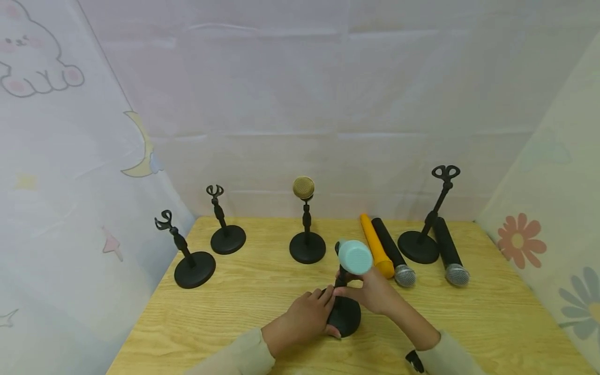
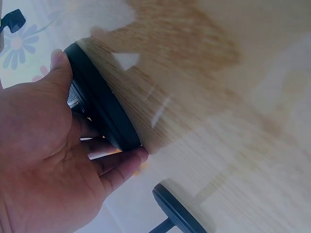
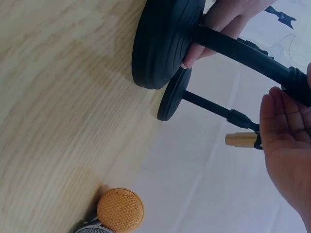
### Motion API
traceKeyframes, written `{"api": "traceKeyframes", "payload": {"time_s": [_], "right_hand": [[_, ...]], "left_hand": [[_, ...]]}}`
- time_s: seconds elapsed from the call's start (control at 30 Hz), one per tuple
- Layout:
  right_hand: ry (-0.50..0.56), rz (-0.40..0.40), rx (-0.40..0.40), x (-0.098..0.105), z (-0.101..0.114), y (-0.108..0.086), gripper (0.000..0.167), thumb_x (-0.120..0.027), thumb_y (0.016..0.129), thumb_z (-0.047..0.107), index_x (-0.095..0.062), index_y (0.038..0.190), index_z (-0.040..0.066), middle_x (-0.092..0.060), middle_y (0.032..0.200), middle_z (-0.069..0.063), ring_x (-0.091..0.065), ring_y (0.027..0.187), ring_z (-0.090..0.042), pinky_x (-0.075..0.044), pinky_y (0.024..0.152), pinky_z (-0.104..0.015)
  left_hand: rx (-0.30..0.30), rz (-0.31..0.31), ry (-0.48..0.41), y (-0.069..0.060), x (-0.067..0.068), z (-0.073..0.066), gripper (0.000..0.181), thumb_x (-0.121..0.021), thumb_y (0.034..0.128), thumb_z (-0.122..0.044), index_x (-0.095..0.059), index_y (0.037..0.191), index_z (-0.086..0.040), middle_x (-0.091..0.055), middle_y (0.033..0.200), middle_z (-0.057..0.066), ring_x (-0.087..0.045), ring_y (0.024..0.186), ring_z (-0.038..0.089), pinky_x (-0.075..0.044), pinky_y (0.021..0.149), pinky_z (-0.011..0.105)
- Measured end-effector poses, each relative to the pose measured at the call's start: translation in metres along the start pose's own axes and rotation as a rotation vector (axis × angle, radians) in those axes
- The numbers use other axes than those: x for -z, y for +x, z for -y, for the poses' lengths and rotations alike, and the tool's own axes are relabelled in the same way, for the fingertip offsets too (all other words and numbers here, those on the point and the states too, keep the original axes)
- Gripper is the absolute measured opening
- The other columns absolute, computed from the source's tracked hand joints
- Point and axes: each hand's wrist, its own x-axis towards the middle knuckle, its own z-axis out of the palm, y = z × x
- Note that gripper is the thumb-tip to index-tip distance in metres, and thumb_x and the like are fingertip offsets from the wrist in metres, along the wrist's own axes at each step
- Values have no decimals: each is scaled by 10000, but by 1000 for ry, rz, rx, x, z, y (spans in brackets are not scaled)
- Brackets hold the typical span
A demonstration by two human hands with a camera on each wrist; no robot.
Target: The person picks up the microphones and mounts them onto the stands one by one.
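In the head view a black microphone stand [image 1: 346, 316] is at the front middle of the table, with a light-blue microphone [image 1: 355, 257] on top. My left hand [image 1: 304, 319] grips the stand's round base. The left wrist view shows the thumb at one edge of this base [image 2: 104, 99] and fingers at the other. Higher up, my right hand [image 1: 377, 292] holds the upright near its collar. In the right wrist view the right fingers [image 3: 284, 114] lie around the upright [image 3: 248, 56]; part of that grip runs out of frame.
Behind stands a gold microphone [image 1: 303, 187] on its stand. Two bare stands [image 1: 194, 270] [image 1: 227, 239] are at left, another stand [image 1: 418, 247] at right. Orange [image 1: 375, 242] and black [image 1: 390, 245] microphones lie beside my right hand, another black one [image 1: 447, 245] farther right.
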Motion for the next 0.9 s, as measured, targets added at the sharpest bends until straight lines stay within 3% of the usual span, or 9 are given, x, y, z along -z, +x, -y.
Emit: {"api": "traceKeyframes", "payload": {"time_s": [0.13,0.4,0.6,0.8,0.9], "right_hand": [[9,30,-23,3,1,-2,329,-766,904,122,-643,1200,45,-683,1138,-131,-700,1026,-226,-584,895,-404],[171,159,-4,8,-1,-6,337,-666,976,54,-570,1286,-37,-625,1252,-207,-631,1181,-280,-502,1022,-272],[179,144,-50,6,-1,-9,353,-690,975,116,-579,1279,-25,-627,1251,-202,-636,1170,-260,-489,1017,-235],[193,151,-44,6,-3,-10,319,-643,999,79,-587,1297,-19,-627,1287,-186,-620,1205,-245,-474,1029,-214],[126,117,-65,5,-3,-10,306,-670,979,90,-616,1273,24,-657,1253,-123,-637,1178,-226,-489,1018,-234]], "left_hand": [[2,-10,0,0,-1,0,917,-315,906,-796,-413,1564,-165,-391,1607,-9,-506,1311,112,-499,956,223],[8,-27,-6,0,-1,-1,922,-339,906,-794,-429,1556,-147,-404,1599,-3,-517,1289,115,-500,949,225],[12,3,-22,1,-1,-2,923,-338,909,-788,-403,1569,-146,-383,1613,8,-497,1329,131,-494,974,240],[20,24,-54,3,-1,-2,930,-337,906,-793,-398,1572,-146,-360,1624,-7,-485,1324,124,-489,985,246],[21,21,-49,3,-1,-2,933,-334,904,-795,-397,1573,-148,-360,1624,-6,-487,1319,123,-492,982,247]]}}
